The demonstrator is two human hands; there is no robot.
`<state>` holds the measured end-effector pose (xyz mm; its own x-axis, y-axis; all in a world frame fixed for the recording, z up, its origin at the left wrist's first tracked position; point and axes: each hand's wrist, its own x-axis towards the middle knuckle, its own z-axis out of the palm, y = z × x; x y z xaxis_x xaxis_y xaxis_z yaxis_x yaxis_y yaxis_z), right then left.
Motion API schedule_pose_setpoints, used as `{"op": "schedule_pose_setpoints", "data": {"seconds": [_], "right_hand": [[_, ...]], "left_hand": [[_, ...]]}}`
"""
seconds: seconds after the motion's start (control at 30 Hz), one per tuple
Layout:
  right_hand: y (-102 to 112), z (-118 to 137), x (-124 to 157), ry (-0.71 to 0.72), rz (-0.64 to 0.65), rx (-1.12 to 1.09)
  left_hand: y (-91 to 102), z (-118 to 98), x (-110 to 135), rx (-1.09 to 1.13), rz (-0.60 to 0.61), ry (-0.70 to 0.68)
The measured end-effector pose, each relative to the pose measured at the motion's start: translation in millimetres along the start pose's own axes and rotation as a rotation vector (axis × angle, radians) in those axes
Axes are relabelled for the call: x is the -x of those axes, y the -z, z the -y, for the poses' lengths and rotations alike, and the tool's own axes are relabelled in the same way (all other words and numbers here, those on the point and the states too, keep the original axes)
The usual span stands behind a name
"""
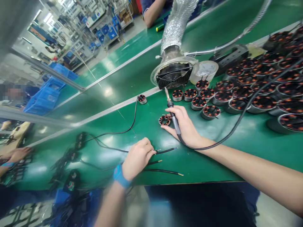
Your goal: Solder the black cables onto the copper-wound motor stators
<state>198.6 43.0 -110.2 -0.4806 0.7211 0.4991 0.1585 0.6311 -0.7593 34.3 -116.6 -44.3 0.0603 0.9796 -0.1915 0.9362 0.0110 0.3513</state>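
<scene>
My right hand is closed around a soldering iron, its tip pointing up and away. The same hand's thumb and fingertip reach the edge of a small motor stator with copper windings. My left hand, wearing a blue wristband, pinches a black cable near its stripped end. Just right of those fingers another black cable end lies on the green bench. Two more cable ends with bared coloured wires, one an upper cable and one a lower cable, lie below.
A fume fan on a foil duct stands ahead, beside a white cup. Several wound stators crowd the right. One wired stator sits at the metal strip. Cable bundles and a co-worker's hand are left.
</scene>
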Motion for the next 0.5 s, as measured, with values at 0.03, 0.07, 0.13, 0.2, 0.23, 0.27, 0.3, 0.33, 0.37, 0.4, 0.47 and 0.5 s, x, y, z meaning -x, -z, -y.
{"op": "schedule_pose_setpoints", "data": {"seconds": [0.03, 0.07, 0.13, 0.2, 0.23, 0.27, 0.3, 0.33, 0.37, 0.4, 0.47, 0.5], "right_hand": [[0.0, -0.6, -0.2, 0.009, -0.005, 0.009], [-0.2, -1.4, -0.5, 0.022, -0.014, 0.018], [-1.5, -3.5, -1.5, 0.049, -0.042, 0.04], [-4.1, -5.0, -3.2, 0.074, -0.065, 0.057], [-5.6, -4.8, -4.0, 0.082, -0.068, 0.06], [-7.1, -3.9, -4.7, 0.086, -0.064, 0.059], [-8.5, -2.3, -5.2, 0.087, -0.055, 0.052], [-9.6, -0.2, -5.6, 0.085, -0.04, 0.041], [-10.3, 2.1, -5.9, 0.084, -0.019, 0.027], [-10.5, 4.5, -6.3, 0.084, 0.005, 0.014], [-9.1, 9.2, -7.6, 0.096, 0.062, -0.003], [-7.5, 11.5, -8.3, 0.106, 0.093, -0.008]], "left_hand": [[-2.2, 0.7, 2.7, -0.041, 0.014, 0.004], [-4.2, 1.1, 4.9, -0.082, 0.023, 0.009], [-6.5, 1.9, 7.6, -0.141, 0.027, 0.02], [-4.8, 3.8, 6.7, -0.111, 0.012, 0.03], [-1.7, 5.1, 4.8, -0.048, -0.015, 0.041], [2.7, 6.3, 1.8, 0.042, -0.059, 0.057], [8.3, 7.3, -2.4, 0.149, -0.114, 0.071], [14.4, 7.7, -7.5, 0.26, -0.174, 0.08], [20.5, 7.7, -13.6, 0.363, -0.233, 0.08], [25.9, 7.0, -20.4, 0.452, -0.279, 0.069], [33.5, 4.0, -34.7, 0.585, -0.318, 0.031], [35.1, 2.1, -41.3, 0.635, -0.324, 0.016]]}}
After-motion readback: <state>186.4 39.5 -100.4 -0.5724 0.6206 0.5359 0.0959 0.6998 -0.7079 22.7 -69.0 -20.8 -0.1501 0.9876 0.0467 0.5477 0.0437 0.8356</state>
